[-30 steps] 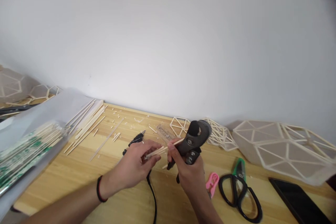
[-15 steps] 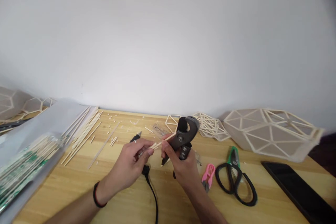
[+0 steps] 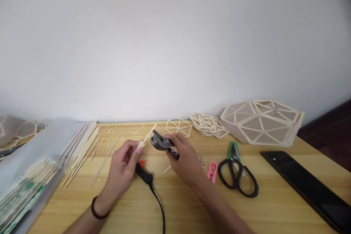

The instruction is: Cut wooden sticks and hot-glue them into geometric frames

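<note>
My left hand (image 3: 124,166) is closed, pinching a few thin wooden sticks (image 3: 149,131) between thumb and fingers. One of them juts up and to the right past the others. My right hand (image 3: 185,159) grips black pruning shears (image 3: 161,142), whose jaws are parted and point left at that stick. A small gap seems to lie between jaws and stick. Under the hands rests a black corded tool (image 3: 144,173) with an orange-red part, resembling a hot glue gun; my left hand partly hides it.
Loose sticks (image 3: 85,146) and small offcuts lie left, beside a bag of sticks (image 3: 30,184). Wooden stick frames (image 3: 208,124) and a larger covered frame (image 3: 263,124) stand along the wall. On the right are pink clippers (image 3: 212,172), green-and-black scissors (image 3: 237,172) and a black phone-like slab (image 3: 304,186).
My right hand has let go of the stick and turned the shears so their jaws point left. My left hand has drawn left with the sticks, now tilted up. The view has shifted slightly.
</note>
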A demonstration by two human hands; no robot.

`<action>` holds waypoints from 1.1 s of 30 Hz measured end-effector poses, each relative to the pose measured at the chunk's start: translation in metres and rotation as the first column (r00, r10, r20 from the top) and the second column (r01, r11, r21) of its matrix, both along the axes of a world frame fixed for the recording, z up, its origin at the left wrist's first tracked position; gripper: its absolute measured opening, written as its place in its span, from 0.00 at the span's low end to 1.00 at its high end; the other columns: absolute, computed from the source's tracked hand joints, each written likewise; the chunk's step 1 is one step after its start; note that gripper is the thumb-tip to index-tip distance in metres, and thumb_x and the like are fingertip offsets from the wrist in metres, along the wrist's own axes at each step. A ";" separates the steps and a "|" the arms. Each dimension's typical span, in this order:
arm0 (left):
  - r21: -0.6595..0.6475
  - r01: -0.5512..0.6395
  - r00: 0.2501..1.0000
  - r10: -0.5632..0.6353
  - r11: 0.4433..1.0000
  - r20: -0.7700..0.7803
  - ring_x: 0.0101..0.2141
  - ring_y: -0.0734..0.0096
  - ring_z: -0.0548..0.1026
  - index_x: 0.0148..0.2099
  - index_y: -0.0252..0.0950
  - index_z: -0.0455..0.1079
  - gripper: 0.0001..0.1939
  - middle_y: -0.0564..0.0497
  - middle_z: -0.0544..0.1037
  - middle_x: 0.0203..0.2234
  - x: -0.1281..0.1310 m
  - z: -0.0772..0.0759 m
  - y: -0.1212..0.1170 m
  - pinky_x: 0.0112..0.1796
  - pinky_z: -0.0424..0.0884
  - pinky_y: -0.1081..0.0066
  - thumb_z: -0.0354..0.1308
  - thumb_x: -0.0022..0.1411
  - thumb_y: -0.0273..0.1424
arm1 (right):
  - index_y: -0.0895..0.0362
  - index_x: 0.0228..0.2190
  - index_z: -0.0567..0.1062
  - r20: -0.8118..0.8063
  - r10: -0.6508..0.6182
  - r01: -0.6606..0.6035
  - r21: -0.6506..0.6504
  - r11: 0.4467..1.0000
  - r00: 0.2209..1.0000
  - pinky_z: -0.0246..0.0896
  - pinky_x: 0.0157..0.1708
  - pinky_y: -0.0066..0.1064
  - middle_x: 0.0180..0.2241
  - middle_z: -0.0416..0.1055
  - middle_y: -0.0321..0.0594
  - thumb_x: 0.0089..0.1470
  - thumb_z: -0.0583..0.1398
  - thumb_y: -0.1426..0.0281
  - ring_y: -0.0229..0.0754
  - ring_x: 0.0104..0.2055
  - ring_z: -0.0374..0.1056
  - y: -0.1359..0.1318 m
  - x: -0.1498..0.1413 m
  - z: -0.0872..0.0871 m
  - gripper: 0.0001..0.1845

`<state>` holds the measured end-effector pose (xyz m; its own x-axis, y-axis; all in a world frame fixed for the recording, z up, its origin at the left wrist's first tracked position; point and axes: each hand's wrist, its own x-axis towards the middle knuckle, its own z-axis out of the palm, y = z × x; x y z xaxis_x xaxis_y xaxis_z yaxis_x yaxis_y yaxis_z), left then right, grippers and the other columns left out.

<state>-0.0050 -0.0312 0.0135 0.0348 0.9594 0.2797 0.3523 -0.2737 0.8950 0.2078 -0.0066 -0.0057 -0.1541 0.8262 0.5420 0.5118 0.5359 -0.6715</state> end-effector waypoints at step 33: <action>-0.067 0.361 0.879 -0.316 0.930 0.356 0.34 0.74 0.73 0.56 0.41 0.71 0.19 0.48 0.75 0.43 -0.005 0.008 0.008 0.37 0.70 0.74 0.65 0.63 0.33 | 0.57 0.33 0.77 0.435 0.058 0.068 -0.269 0.961 0.899 0.49 0.32 0.33 0.31 0.78 0.44 0.55 0.61 0.67 0.45 0.32 0.70 -0.015 -0.018 0.010 0.06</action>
<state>-0.0104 -0.0235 0.0219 0.2904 0.9339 0.2087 -0.0669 -0.1977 0.9780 0.1902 -0.0212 0.0048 -0.3168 0.9319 0.1767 0.7875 0.3623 -0.4987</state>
